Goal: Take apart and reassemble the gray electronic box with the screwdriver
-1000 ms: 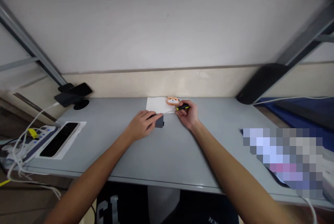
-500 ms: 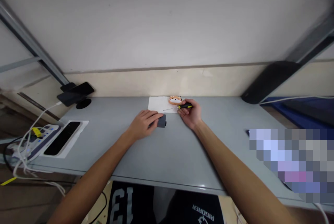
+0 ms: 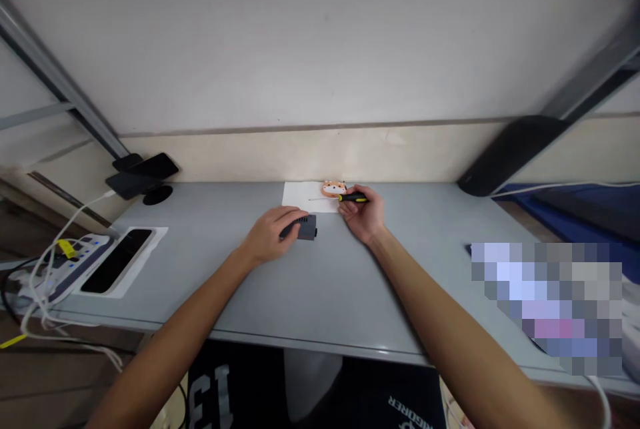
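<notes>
My left hand (image 3: 271,235) is closed around the left part of a small dark grey box (image 3: 308,227) with vent slots on top and a black knob on its right end. In my right hand (image 3: 367,214) is a screwdriver (image 3: 353,197) with a black and yellow handle. Its thin shaft points left over a sheet of white paper (image 3: 295,193). Just behind the screwdriver, an orange and white animal-face case (image 3: 333,188) rests at the paper's right side. The screwdriver tip stays apart from the grey box.
On the left, a phone on a stand (image 3: 143,175), a dark phone (image 3: 117,261) on paper and a power strip (image 3: 83,265) with white cables lie on the grey desk (image 3: 320,302). A black cylinder (image 3: 510,155) leans at the right rear; a blurred-out object (image 3: 545,309) lies at right.
My left fingers have shifted slightly back, so more of the grey box's slotted top shows. The screwdriver has turned to lie closer to level. The whole view has shifted a little.
</notes>
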`<control>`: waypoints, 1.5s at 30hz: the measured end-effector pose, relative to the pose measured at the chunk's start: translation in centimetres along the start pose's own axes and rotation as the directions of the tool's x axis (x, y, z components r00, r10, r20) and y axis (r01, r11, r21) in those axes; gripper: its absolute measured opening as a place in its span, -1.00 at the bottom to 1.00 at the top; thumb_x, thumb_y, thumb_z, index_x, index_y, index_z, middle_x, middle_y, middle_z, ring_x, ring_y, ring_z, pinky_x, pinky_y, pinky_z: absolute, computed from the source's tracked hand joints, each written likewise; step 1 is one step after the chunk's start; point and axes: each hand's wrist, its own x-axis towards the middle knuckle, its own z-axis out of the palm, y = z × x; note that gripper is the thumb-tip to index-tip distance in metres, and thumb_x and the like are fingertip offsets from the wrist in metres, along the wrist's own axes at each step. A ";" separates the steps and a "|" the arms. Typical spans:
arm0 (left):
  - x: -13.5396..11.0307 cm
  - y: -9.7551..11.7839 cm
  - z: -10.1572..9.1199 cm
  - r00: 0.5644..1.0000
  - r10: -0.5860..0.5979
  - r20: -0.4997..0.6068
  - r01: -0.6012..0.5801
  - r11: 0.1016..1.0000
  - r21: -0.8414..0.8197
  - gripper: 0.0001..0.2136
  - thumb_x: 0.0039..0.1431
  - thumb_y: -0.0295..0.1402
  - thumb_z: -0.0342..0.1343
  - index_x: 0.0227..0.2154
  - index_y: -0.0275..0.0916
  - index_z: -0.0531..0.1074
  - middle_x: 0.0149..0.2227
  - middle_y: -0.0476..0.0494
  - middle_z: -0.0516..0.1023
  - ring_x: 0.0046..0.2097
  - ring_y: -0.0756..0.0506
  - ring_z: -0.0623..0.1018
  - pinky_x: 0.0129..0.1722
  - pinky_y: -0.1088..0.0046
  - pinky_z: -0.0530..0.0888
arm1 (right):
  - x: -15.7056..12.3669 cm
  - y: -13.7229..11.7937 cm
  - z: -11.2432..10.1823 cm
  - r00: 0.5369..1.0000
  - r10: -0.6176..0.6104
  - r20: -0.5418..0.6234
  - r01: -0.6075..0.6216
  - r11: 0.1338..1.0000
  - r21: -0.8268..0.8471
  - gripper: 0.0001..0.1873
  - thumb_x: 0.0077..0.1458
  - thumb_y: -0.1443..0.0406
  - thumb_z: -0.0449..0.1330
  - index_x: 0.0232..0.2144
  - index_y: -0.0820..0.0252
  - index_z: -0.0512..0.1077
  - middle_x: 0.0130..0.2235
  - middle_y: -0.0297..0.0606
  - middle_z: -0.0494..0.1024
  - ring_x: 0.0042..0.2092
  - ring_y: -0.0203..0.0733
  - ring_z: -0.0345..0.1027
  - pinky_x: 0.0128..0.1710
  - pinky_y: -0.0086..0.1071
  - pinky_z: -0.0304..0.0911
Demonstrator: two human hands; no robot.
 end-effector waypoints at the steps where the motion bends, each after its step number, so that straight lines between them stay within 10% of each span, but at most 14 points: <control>1: -0.1 -0.1 0.0 1.000 -0.018 -0.016 0.017 1.000 -0.024 -0.68 0.41 -0.43 0.00 0.16 -0.13 0.41 0.09 -0.19 0.56 0.10 -0.13 0.54 0.15 0.18 0.48 | 0.0 0.0 0.0 1.000 0.000 0.002 0.000 1.000 0.000 -0.80 0.06 0.19 0.24 -0.51 0.15 0.39 -0.72 -0.48 0.11 -0.64 -0.38 -0.04 -0.62 -0.44 0.04; 32: -1.5 -3.0 1.2 0.937 -0.332 0.109 0.349 0.873 -0.340 -0.46 0.32 -0.23 0.18 0.31 -0.12 0.21 -0.09 -0.18 0.56 -0.11 -0.13 0.58 0.01 0.19 0.57 | 0.5 0.0 -0.4 0.995 -0.049 -0.083 0.051 0.999 0.019 -0.54 0.12 -0.15 0.21 -0.44 0.09 0.38 -0.67 -0.48 0.11 -0.64 -0.37 -0.02 -0.66 -0.46 0.04; 39: -1.4 -4.3 2.3 0.882 -0.463 0.084 0.450 0.777 -0.441 -0.59 0.37 -0.14 0.13 0.17 -0.17 0.31 -0.14 -0.16 0.61 -0.15 -0.12 0.62 -0.11 0.28 0.57 | -0.7 -2.1 1.6 0.823 -0.450 -0.346 0.408 0.893 -0.191 -0.62 0.11 0.07 0.22 -0.61 0.10 0.27 -0.61 -0.39 0.21 -0.60 -0.37 0.02 -0.68 -0.46 -0.09; 42: -1.4 -4.4 2.2 0.870 -0.490 0.059 0.481 0.815 -0.323 -0.62 0.36 -0.11 0.14 0.13 -0.17 0.41 -0.20 -0.11 0.58 -0.23 -0.09 0.58 -0.19 0.34 0.54 | -2.8 -3.7 3.3 0.732 -0.670 -0.128 0.585 0.713 -0.388 -0.63 0.12 0.20 0.20 -0.68 0.14 0.34 -0.59 -0.29 0.30 -0.49 -0.30 0.20 -0.57 -0.42 0.07; 45: -1.4 -4.3 2.2 0.866 -0.498 0.055 0.494 0.830 -0.260 -0.63 0.35 -0.10 0.13 0.10 -0.19 0.46 -0.23 -0.11 0.55 -0.27 -0.08 0.53 -0.23 0.35 0.52 | -5.7 -4.2 5.4 0.767 -0.581 0.272 0.613 0.537 -0.580 -0.61 0.15 0.28 0.14 -0.71 0.16 0.42 -0.61 -0.25 0.36 -0.50 -0.28 0.22 -0.49 -0.34 0.09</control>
